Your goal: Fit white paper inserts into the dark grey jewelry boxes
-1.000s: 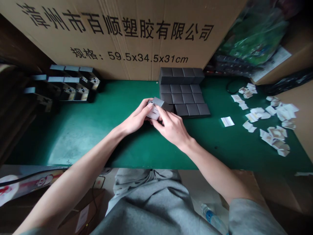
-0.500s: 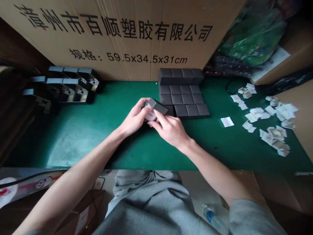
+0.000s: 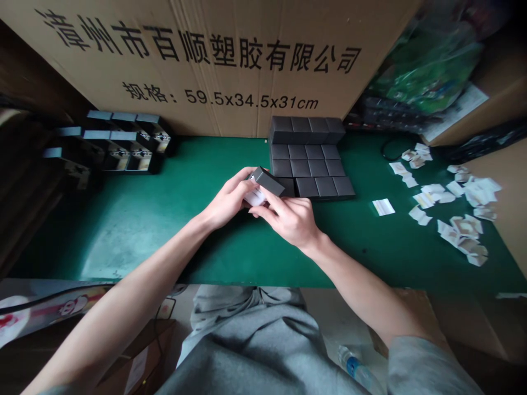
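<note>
A small dark jewelry box is held between both hands above the green table, tilted, with a white insert showing on its near side. My left hand closes around the box's left end, its thumb on the white part. My right hand grips from the right, fingers against the box and the insert. The fingers partly hide the box's inside. Just behind the hands stand several closed dark boxes in tight rows, the back row stacked higher.
Open dark boxes with metal hinges stand at the left. Folded white inserts lie scattered on the green table at the right, one lone insert nearer. A large cardboard carton walls off the back. A plastic bottle is below the table.
Both hands still hold the box, and the fingers have shifted slightly on it. A bit more of the white insert shows. The whole view has moved slightly.
</note>
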`<state>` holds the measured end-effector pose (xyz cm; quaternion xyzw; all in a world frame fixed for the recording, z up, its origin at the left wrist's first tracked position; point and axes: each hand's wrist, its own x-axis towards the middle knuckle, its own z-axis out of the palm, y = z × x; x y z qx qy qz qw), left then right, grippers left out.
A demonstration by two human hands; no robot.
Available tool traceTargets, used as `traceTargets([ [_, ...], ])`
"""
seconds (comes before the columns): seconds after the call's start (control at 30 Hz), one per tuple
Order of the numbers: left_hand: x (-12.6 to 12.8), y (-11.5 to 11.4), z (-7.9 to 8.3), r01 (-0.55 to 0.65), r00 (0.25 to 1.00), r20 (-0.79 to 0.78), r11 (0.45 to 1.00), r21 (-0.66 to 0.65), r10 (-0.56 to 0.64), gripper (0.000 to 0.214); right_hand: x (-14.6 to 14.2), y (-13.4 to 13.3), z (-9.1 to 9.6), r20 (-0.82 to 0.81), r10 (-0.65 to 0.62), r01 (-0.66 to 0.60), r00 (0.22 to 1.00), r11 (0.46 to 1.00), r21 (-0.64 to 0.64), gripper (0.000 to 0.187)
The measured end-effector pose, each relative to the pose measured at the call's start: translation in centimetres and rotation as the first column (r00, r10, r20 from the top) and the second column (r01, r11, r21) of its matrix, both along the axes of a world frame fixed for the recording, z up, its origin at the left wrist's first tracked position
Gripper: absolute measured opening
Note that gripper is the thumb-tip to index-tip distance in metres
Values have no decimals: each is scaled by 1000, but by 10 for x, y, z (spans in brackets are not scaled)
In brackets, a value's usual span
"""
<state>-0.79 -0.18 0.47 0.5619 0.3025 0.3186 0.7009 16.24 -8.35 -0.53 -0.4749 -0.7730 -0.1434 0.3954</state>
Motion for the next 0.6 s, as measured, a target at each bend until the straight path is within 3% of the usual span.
traceTargets([
  [0.23, 2, -2, 6, 7, 1000, 18, 998, -58, -6, 37, 3, 1, 5, 23, 58, -59, 998, 996, 65, 34],
  [0.4, 2, 1, 7, -31, 998, 45, 998, -59, 34, 36, 5, 1, 11, 84, -22, 7, 996, 985, 175, 22],
  [0.6, 0, 4, 1, -67, 996, 58, 996, -60, 70, 36, 2, 0, 9, 96, -76, 77, 992, 997, -6, 28],
])
